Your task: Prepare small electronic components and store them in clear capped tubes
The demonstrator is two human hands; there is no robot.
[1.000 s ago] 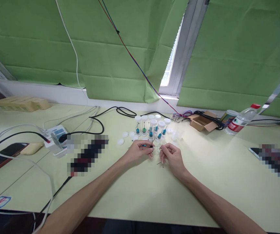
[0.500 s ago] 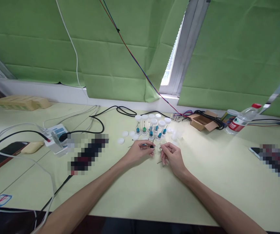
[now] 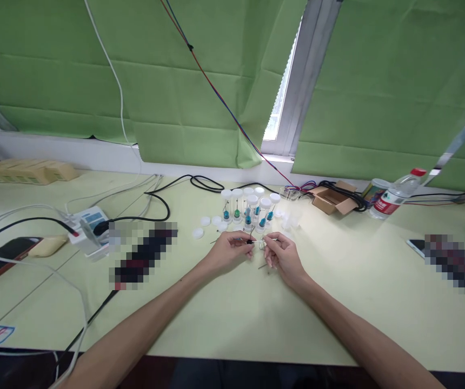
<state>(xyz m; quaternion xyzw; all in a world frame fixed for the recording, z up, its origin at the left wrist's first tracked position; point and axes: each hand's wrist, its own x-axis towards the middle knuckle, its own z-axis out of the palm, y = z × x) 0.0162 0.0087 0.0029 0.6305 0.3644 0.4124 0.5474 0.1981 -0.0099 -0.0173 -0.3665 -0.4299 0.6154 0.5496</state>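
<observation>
Over the middle of the table, my left hand [image 3: 229, 246] is closed, its thumb and fingertips pinching a small black part [image 3: 250, 241] with a thin rod sticking up from it. Facing it, my right hand [image 3: 284, 255] pinches a small bent metal wire piece [image 3: 262, 244] whose thin end reaches to the black part; whether the two are joined, I cannot tell. A short grey rod [image 3: 262, 266] shows below the right fingers. Just behind my hands stand several clear capped tubes [image 3: 275, 200], with blue parts and one green part inside, each carrying a thin stem.
Loose white caps [image 3: 198, 233] lie left of the tubes. An open cardboard box [image 3: 330, 202] and a water bottle [image 3: 392, 199] stand back right. At left are a white power strip [image 3: 88, 229], tangled cables [image 3: 166, 208] and a phone [image 3: 5, 259]. Another phone [image 3: 416, 247] lies right.
The view has turned slightly to the right, so the table's things sit a little further left. Both hands keep their grips, close together, with almost no movement between them.
</observation>
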